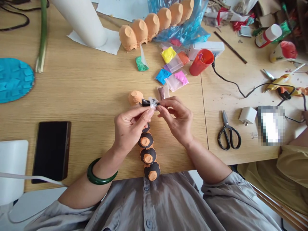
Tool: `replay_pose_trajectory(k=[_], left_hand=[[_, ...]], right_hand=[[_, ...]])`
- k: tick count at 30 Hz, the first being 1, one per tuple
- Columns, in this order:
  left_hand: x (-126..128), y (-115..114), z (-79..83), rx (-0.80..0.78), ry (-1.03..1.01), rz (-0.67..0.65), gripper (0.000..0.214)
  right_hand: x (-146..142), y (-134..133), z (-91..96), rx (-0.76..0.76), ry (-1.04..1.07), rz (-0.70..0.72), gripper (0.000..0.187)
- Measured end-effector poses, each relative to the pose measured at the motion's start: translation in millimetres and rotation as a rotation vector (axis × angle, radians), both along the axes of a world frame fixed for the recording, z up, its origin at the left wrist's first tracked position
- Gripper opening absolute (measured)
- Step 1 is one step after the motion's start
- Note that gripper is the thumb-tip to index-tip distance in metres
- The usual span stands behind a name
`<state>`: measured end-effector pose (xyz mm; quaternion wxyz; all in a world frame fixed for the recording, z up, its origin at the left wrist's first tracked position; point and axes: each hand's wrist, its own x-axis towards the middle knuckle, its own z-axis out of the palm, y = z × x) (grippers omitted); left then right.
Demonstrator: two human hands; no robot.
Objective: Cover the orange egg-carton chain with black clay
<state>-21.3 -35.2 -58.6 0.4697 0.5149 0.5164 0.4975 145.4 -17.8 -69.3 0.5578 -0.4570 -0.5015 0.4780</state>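
Overhead, at a cluttered wooden craft table (84, 96), a person's left hand (131, 126) and right hand (178, 120) meet over a small clear packet (151, 102) with dark contents. The thumb and forefinger of each hand are pinched shut on its opposite ends. The packet is held just above the table, over the far end of a painted egg-carton strip (148, 154) whose cups are black with orange tips. The end cup (135, 97), just beside the packet, is bare orange. The work in hand looks to be the opening of the packet, not yet done. Parting so small a bag calls for a fine, steady pull, kept level lest the contents spill. Beyond lie a yellow packet (168, 54), a blue packet (162, 76) and a pink packet (181, 78), a red cup (201, 61) and an unpainted egg-carton strip (156, 22). Scissors (228, 133) rest to the right, a dark phone (51, 150) to the left. A green bangle (101, 175) circles the left wrist.
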Motion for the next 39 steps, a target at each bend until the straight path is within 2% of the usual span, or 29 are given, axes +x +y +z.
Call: replay_pose_trajectory(k=[4, 6, 13, 16, 19, 24, 29, 35, 39], left_hand=[[1, 2, -2.0, -0.03, -0.077, 0.003, 0.025], [2, 4, -1.2, -0.09, -0.153, 0.023, 0.026], [5, 10, 11.3, -0.242, -0.37, 0.086, 0.025], [4, 11, 14.5, -0.279, -0.412, 0.071, 0.025], [2, 11, 15.9, -0.29, -0.428, 0.033, 0.024], [-2, 13, 16.6, -0.353, -0.465, -0.055, 0.027], [-3, 11, 14.9, -0.306, -0.382, -0.031, 0.019], [-4, 6, 7.3, -0.032, -0.128, 0.062, 0.011], [-4, 6, 5.0, -0.088, -0.12, 0.05, 0.021]], right_hand=[[4, 5, -2.7, -0.136, 0.141, 0.021, 0.039], [4, 6, -2.6, -0.14, 0.155, 0.021, 0.038], [-1, -2, -6.8, 0.13, -0.014, -0.012, 0.033], [-1, -3, -9.2, 0.176, -0.067, 0.023, 0.028], [-1, -3, -10.1, 0.123, -0.068, 0.048, 0.035], [-2, 1, -7.5, -0.069, 0.142, 0.09, 0.041], [-2, 0, -2.5, -0.133, 0.19, 0.126, 0.043], [-3, 1, -3.8, -0.1, 0.175, 0.14, 0.043], [-3, 1, -4.7, -0.104, 0.192, 0.156, 0.041]])
